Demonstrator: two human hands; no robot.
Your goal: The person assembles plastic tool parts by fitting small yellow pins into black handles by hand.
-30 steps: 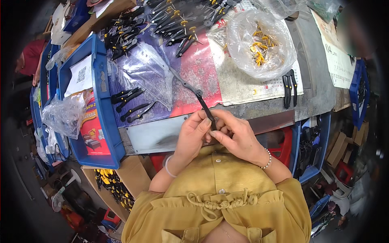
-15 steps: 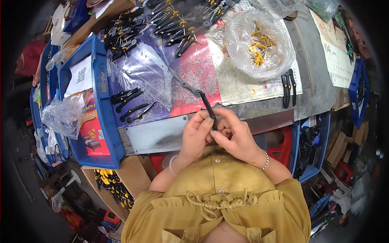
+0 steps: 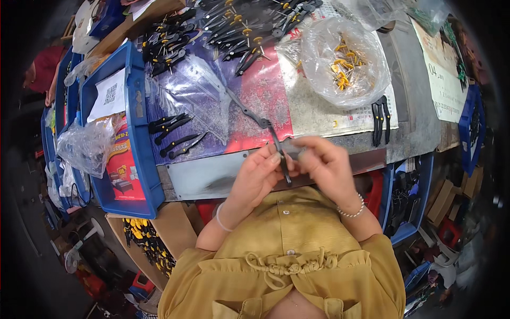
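Note:
My left hand (image 3: pixel 257 173) is closed round the black handle (image 3: pixel 277 142) of a long hinged tool in front of my body. From a round joint, the tool's grey metal arm (image 3: pixel 241 109) slants up and left over the table. To the right of the handle is my right hand (image 3: pixel 326 165), its fingers bent toward the handle and smeared by motion. Several black-handled cutters (image 3: pixel 172 130) lie to the left of the tool, and more black ones (image 3: pixel 380 122) lie to the right.
A clear plastic bag (image 3: pixel 313 80) holds yellow-headed pins at the back right. Black tools with yellow parts (image 3: pixel 234 26) are heaped at the back. A blue tray (image 3: pixel 141 133) stands on the left, above a cardboard box (image 3: pixel 180 228) of yellow-black pieces. A blue crate (image 3: pixel 406 228) is at lower right.
My right hand has moved right and away from the handle, leaving its lower end showing. The left hand keeps its grip. The whole view has shifted slightly.

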